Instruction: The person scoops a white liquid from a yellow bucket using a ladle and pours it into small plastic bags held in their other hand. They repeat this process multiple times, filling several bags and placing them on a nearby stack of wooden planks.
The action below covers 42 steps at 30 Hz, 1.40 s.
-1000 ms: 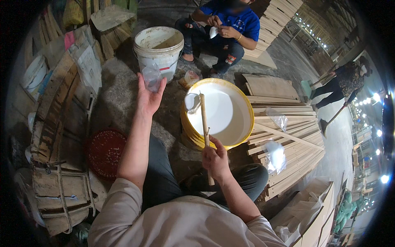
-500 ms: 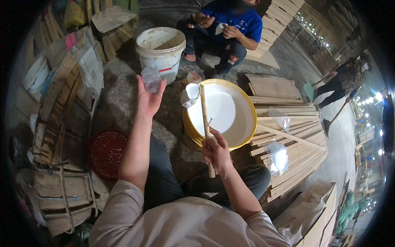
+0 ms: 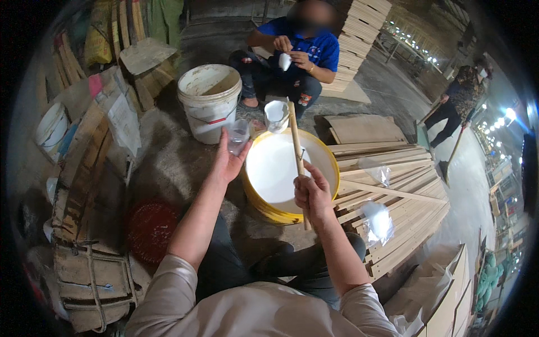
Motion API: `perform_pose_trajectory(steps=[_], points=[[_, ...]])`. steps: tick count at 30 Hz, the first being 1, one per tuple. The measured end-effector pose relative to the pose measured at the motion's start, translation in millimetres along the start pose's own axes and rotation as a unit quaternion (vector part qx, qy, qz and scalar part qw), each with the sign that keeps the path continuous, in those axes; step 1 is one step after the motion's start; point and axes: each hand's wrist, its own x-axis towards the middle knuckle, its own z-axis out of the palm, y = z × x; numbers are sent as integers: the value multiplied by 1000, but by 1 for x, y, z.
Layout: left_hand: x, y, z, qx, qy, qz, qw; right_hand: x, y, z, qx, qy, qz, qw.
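Note:
My right hand [image 3: 314,194] is wrapped round the wooden handle of a makeshift ladle [image 3: 295,132], a stick with a white-coated cup [image 3: 276,115] at its top end and a nail poking out partway down. That cup hangs over the far rim of a yellow bucket [image 3: 264,209] holding thick white liquid. Left of the cup, my left hand [image 3: 227,163] holds a small clear plastic bag [image 3: 238,130] upright, its mouth spread. The bag and the cup are apart.
A white bucket [image 3: 209,109] with a smeared rim stands beyond my left hand. Wooden slats [image 3: 393,196] lie at right with clear bags [image 3: 378,221] on them. A red lid [image 3: 151,231] is at left. One person in blue [image 3: 325,53] squats ahead; another [image 3: 463,98] holds a broom.
My left hand has brought the bag rightward, nearer the ladle. The ladle's cup has moved farther out past the bucket's far rim. The view has shifted slightly.

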Motion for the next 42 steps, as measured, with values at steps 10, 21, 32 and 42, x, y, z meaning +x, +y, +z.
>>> perform_pose_trajectory(steps=[10,21,32,42], points=[[14,-103,67,-1,22,-87,996,-47,-61,-32,-247,48,-137,958],[23,-132,81,-47,-9,-159,986,-56,-69,-55,-509,115,-277,807],[23,-130,82,-59,-3,-157,986,-58,-78,-50,-620,122,-360,686],[21,-128,79,-74,9,-164,984,-60,-86,-49,-676,120,-370,626]])
